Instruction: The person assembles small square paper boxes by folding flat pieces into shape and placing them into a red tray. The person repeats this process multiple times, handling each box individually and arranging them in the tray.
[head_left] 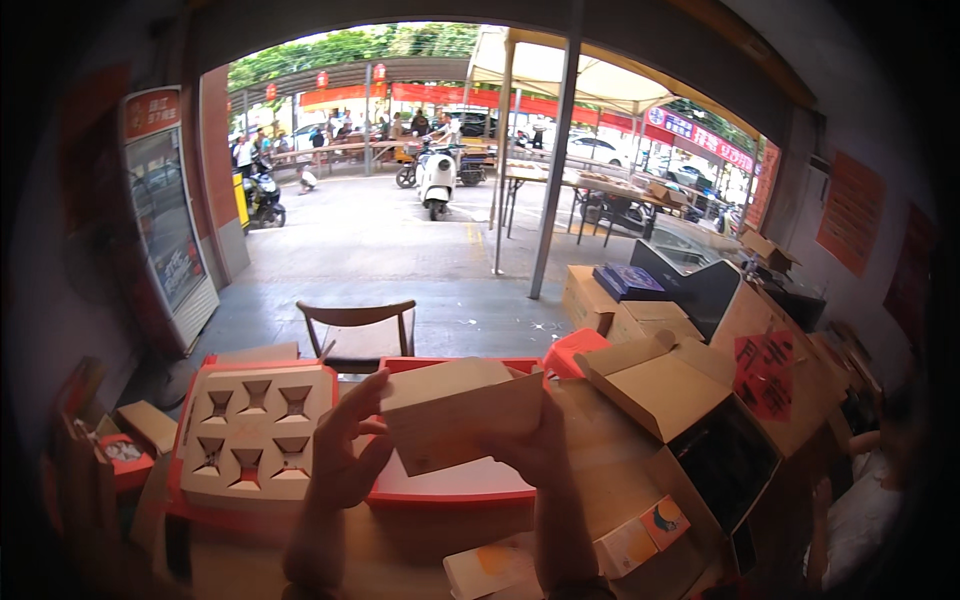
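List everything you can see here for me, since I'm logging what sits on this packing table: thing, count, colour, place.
small cardboard box: one, brown, held up between both hands above the red tray
red tray: one, red, on the table under the held box
insert with six cut-outs: one, beige, in a red box at left
open carton: one, brown, flaps up, at right
wooden chair: one, brown, beyond the table
white scooter: one, white, out on the street
drinks cooler: one, red-topped, by the left wall
left hand: one, on the box's left side
right hand: one, on the box's right side
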